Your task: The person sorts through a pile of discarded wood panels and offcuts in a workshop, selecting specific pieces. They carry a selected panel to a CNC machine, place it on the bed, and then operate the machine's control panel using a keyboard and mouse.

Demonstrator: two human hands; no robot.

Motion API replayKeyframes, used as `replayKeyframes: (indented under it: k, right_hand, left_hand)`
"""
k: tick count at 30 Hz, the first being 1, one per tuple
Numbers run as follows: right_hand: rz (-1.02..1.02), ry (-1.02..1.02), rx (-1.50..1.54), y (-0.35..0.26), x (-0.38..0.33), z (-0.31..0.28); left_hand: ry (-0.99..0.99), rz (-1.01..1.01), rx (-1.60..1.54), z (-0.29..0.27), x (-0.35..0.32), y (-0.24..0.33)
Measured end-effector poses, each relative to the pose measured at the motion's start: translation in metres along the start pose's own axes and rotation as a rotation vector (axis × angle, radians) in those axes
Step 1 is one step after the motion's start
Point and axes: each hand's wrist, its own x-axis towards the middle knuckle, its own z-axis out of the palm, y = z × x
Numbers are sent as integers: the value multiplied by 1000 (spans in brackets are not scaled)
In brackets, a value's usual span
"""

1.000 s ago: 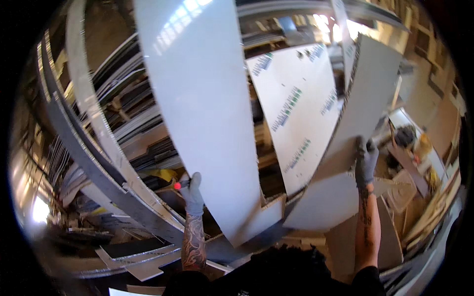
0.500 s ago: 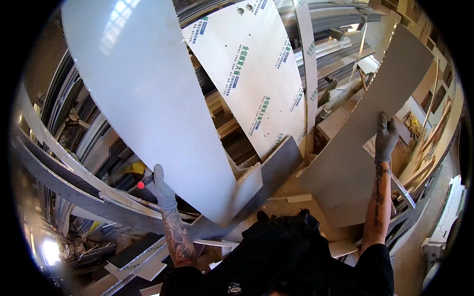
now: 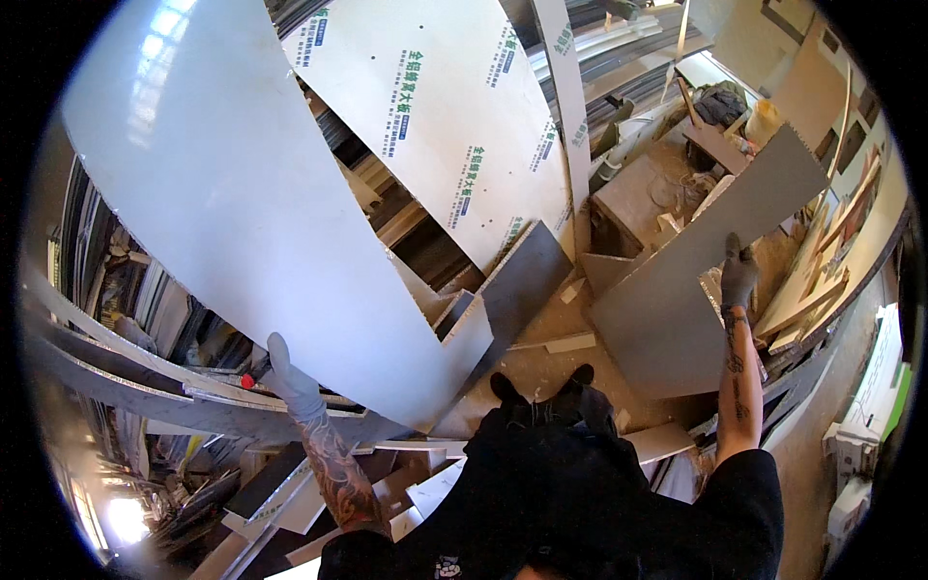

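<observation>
My gloved left hand (image 3: 293,380) grips the lower left edge of a large, glossy white panel (image 3: 261,213), thumb on its face and other fingers mostly hidden. A small red-ended object (image 3: 248,382) shows beside that hand; its kind is unclear. On the right, my gloved right hand (image 3: 739,273) is closed on the edge of a long grey panel (image 3: 677,280), which slants up to the right with a rough edge. Between the two, a dark grey board (image 3: 522,290) and a printed white sheet (image 3: 435,126) lean at an angle.
Stacked panels (image 3: 628,87) fill the back. A cluttered, dusty surface (image 3: 643,188) lies beyond the grey panel. Wood strips (image 3: 822,290) lean at the right. Offcuts (image 3: 280,498) lie behind my left arm, and a loose pale strip (image 3: 570,342) rests on the floor before my shoes.
The grey panel's upper end has come down, uncovering the cluttered surface behind it. The white panel sits farther left in view and leans more. Both hands keep their hold.
</observation>
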Motion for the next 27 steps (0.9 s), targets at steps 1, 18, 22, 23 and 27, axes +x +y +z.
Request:
replayKeyframes:
  k: [1,18,22,23,27]
  right_hand:
    - [12,-3,8,8,0,4]
    - [271,76,111,58,42,117]
    - [482,-58,112,70,61,88]
    - [453,-88,108,88,65,88]
    - [210,102,173,96,29,99]
  left_hand:
    - [-9,-22,-13,1,-2,-2]
    - [-108,-80,422,50,-17,2]
    - [-358,-6,435,35,1,-25]
    - [-412,-16,373,36,8,-32]
    - [-386,-16,395,86,-6,-27]
